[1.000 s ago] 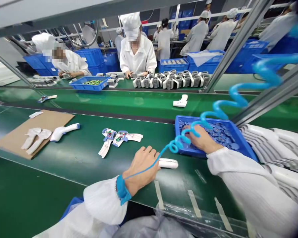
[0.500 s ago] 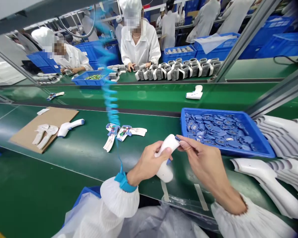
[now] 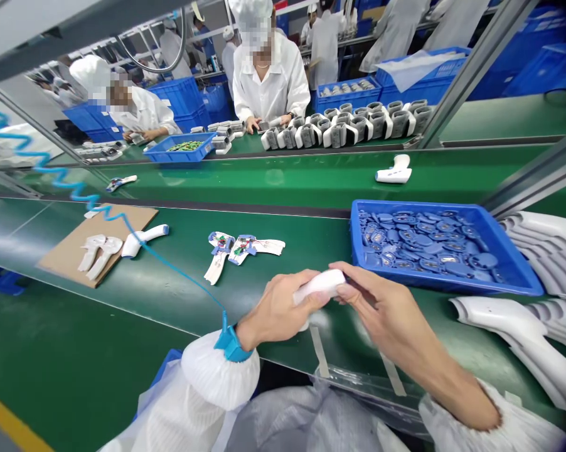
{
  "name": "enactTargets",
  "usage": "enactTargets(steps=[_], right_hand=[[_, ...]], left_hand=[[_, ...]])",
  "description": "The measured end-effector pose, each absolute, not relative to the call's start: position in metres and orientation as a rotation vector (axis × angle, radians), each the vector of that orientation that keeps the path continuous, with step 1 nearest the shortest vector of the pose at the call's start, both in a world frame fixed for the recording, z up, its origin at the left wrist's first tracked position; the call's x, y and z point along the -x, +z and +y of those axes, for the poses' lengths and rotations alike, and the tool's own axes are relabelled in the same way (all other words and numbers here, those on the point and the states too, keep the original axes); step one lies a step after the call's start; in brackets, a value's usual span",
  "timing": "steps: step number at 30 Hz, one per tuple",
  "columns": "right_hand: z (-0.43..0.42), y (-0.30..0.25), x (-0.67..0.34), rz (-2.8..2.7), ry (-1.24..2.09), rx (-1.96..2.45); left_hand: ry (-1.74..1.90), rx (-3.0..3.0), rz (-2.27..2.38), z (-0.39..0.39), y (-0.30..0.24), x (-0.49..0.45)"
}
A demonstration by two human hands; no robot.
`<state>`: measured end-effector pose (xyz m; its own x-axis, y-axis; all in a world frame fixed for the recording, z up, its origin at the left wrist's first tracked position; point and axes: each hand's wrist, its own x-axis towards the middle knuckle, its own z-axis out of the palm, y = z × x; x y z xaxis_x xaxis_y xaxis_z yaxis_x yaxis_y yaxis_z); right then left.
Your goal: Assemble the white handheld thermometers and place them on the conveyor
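Note:
A white gun-shaped infrared thermometer is between my hands, above the front of the green bench. My left hand, with a blue wrist strap at its cuff, is closed around its body. The fingers of my right hand are closed on the thermometer's far end; any small part under them is hidden. Two opened thermometer halves with wires and green boards lie farther back. To the right of those, a blue bin holds many blue oval parts.
White shells are stacked at the right edge. On the left, a cardboard sheet bears white shell pieces, beside another thermometer. A coiled blue cord runs to my wrist strap. Beyond the conveyor, co-workers sit.
The thermometer has been tilted in my hands, so its handle is now mostly hidden. The dark blue piece at my right fingertips is out of sight. The coiled cord has swung left.

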<state>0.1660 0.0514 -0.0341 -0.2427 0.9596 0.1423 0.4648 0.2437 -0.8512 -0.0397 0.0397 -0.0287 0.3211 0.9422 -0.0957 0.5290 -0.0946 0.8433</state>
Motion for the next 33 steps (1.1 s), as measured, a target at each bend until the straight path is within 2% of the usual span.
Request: enactTargets(steps=[5,8,14,18,21,24,26,29,31,32,33], right_hand=[[0.036,-0.058,-0.152,-1.679,0.716,1.464],[0.031,-0.066,-0.15,-1.641,0.764,1.531],[0.028,-0.063,-0.164,-1.721,0.879,1.425],[0.016,-0.069,-0.162,-1.8,0.978,1.411],[0.004,-0.075,-0.149,-1.97,0.929,1.332],[-0.001,-0.079,-0.142,-1.892,0.804,1.366],[0.004,-0.079,-0.145,-1.758,0.95,1.477],[0.019,-0.079,-0.151,-1.444,1.566,1.604],[0.025,-0.081,-0.149,-1.288,1.918,1.607],[0.025,-0.083,-0.145,-1.307,1.944,1.6],[0.023,-0.086,-0.141,-1.412,1.826,1.597]], left_hand=[[0.43,-2.229,1.514,0.042,-0.037,0.032],[0.358,-2.347,1.485,0.044,-0.041,0.031],[0.654,-2.303,1.425,0.034,-0.047,0.034],[1.058,-1.908,1.85,0.033,-0.067,0.024],[1.03,-1.884,2.001,0.043,-0.081,0.017],[0.901,-1.937,1.874,0.049,-0.079,0.023],[0.94,-1.914,1.743,0.045,-0.07,0.031],[1.171,-1.901,1.615,0.031,-0.063,0.04],[1.234,-1.83,1.758,0.027,-0.068,0.041],[1.201,-1.761,1.875,0.03,-0.072,0.041],[1.136,-1.696,1.98,0.034,-0.077,0.04]])
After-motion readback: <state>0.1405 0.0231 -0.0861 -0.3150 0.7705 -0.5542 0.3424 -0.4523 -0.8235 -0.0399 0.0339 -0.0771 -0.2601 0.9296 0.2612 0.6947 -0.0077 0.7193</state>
